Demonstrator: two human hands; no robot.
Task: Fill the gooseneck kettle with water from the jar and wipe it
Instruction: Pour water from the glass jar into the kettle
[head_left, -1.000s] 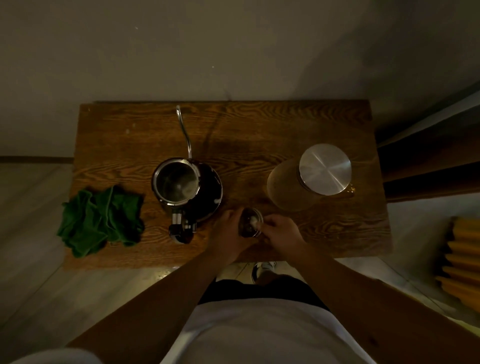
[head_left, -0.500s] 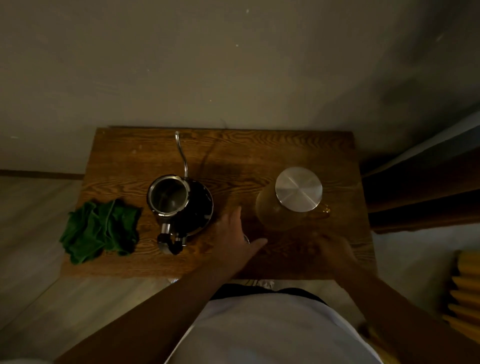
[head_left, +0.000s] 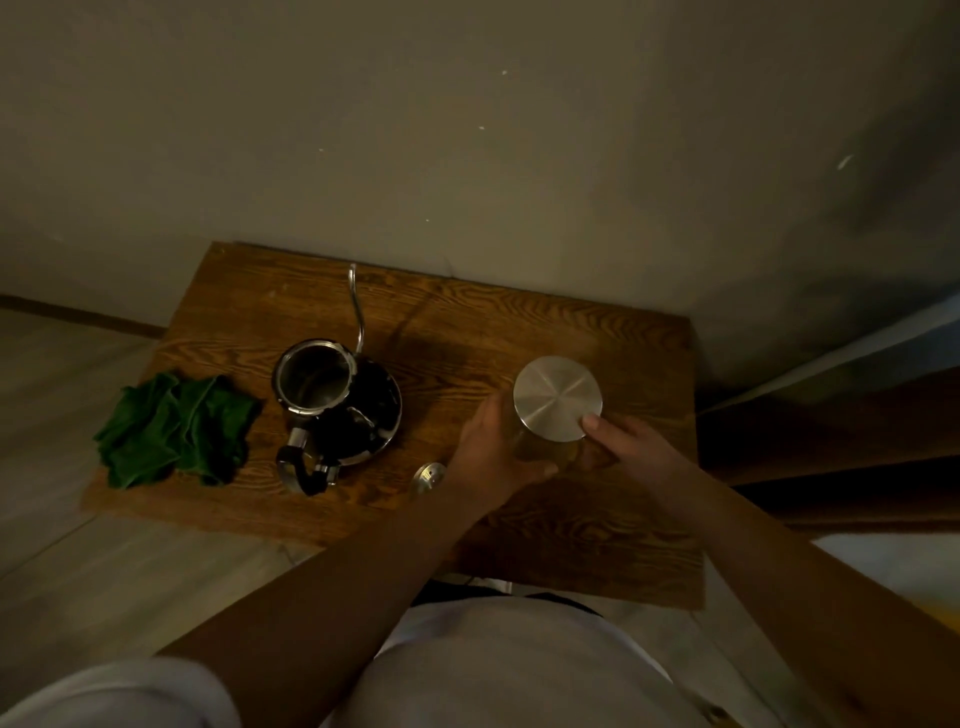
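Note:
A black gooseneck kettle (head_left: 337, 405) stands open on the wooden table (head_left: 571, 530), its thin spout pointing to the wall and its handle toward me. Its small lid (head_left: 429, 475) lies on the table just right of the handle. A glass jar (head_left: 545, 441) with a round steel lid (head_left: 557, 397) stands right of the kettle. My left hand (head_left: 491, 452) wraps the jar's left side. My right hand (head_left: 628, 449) holds its right side, thumb at the steel lid's edge. A crumpled green cloth (head_left: 176, 431) lies at the table's left end.
The table stands against a plain wall (head_left: 467, 130). Dark wooden furniture (head_left: 831, 431) borders it on the right. Pale floor (head_left: 78, 545) lies to the left and below.
Both hands left the small kettle lid, which now lies on the table, and moved right to close around the jar. The camera view tilted and shifted.

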